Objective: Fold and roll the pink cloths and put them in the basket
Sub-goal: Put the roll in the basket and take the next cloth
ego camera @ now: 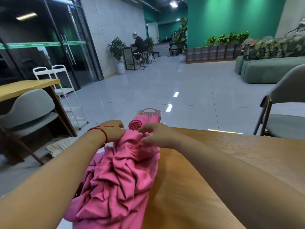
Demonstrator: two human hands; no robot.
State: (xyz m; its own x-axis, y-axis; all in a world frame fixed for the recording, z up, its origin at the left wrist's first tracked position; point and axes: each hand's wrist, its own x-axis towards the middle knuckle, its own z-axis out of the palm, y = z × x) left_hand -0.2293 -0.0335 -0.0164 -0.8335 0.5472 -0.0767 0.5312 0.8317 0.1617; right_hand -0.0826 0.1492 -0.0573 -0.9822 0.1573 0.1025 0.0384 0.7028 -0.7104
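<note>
Left grip [113,129] clutches the crumpled pink cloth [118,176], right grip [158,136] loose-fingered over it — wooden table [231,154], grey tiled floor [165,86] beyond

1. Heap of cloths [118,176], lower centre: plain bright pink.
2. Rolled cloths [137,123], centre: same pink.
3. Basket [158,112]: pale pink, dotted with holes.
4. Table [231,154], lower right: light brown wood grain.
5. Wall [231,22], upper right: green.
6. Wrist cord [105,134]: red.

Green walls [231,19], glossy grey tiled floor [165,83], green sofa [267,70], potted plants [116,47], ceiling lights [173,4].
</note>
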